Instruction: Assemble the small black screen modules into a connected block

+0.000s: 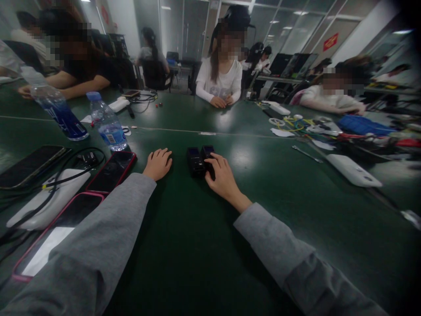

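Observation:
Two small black box-shaped devices stand side by side on the dark green table (184,228). My right hand (222,174) has its thumb and fingers about the right-hand black device (208,152), partly covering it. What kind of device it is, I cannot make out. The left-hand black device (195,162) stands free of both hands, with a dark panel on its upper part. To its left, my left hand (158,163) lies palm down on the table, fingers stretched out and holding nothing. A red-edged phone (112,172) lies close to my left wrist.
On the left are a pink-edged phone (62,235), a white power bank (49,199), a dark phone (31,166) and two water bottles (110,127) (61,112). Cables and tools lie around a blue pouch (365,125) at right. Across the table sits a person (219,81).

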The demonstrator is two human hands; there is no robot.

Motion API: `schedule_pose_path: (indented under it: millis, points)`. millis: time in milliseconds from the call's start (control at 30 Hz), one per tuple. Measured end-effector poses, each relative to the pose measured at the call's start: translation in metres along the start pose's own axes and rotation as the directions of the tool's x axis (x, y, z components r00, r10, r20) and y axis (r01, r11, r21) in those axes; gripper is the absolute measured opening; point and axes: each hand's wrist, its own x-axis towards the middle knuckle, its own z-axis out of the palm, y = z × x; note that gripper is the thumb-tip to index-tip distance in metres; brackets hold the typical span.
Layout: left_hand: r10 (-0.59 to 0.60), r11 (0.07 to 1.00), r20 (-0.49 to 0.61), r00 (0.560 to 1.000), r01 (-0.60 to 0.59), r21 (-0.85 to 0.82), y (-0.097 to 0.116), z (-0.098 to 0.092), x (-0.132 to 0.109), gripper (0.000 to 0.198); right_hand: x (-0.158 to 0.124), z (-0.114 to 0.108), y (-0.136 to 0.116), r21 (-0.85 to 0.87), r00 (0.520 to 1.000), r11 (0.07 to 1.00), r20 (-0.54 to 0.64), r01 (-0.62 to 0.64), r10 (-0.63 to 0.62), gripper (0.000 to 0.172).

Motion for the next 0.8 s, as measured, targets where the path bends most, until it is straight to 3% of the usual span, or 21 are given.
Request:
schedule_pose_path:
  millis: [100, 233, 367, 800]
  points:
    - [0.004, 1.000, -0.001, 1.000, -0.004, 0.011, 0.002, -0.001, 0.000, 0.046, -0.001, -0.001, -0.002, -0.041, 1.000, 0.999, -0.011, -0.004, 0.004, 0.049]
    - [-0.008, 1.000, -0.001, 1.000, 0.008, 0.019, 0.005, -0.004, -0.001, 0.046, -0.002, -0.003, -0.005, -0.080, 0.996, 0.993, 0.045, 0.085, -0.082, 0.061]
    - [-0.015, 1.000, 0.000, 1.000, 0.015, 0.018, 0.006, -0.005, -0.002, 0.045, -0.001, -0.002, -0.005, -0.098, 0.983, 0.985, 0.124, 0.145, -0.132, 0.060]
    - [-0.001, 1.000, -0.011, 1.000, 0.001, 0.003, 0.001, 0.000, 0.000, 0.046, 0.000, -0.004, -0.015, -0.139, 0.969, 0.970, 0.175, 0.199, -0.174, 0.053]
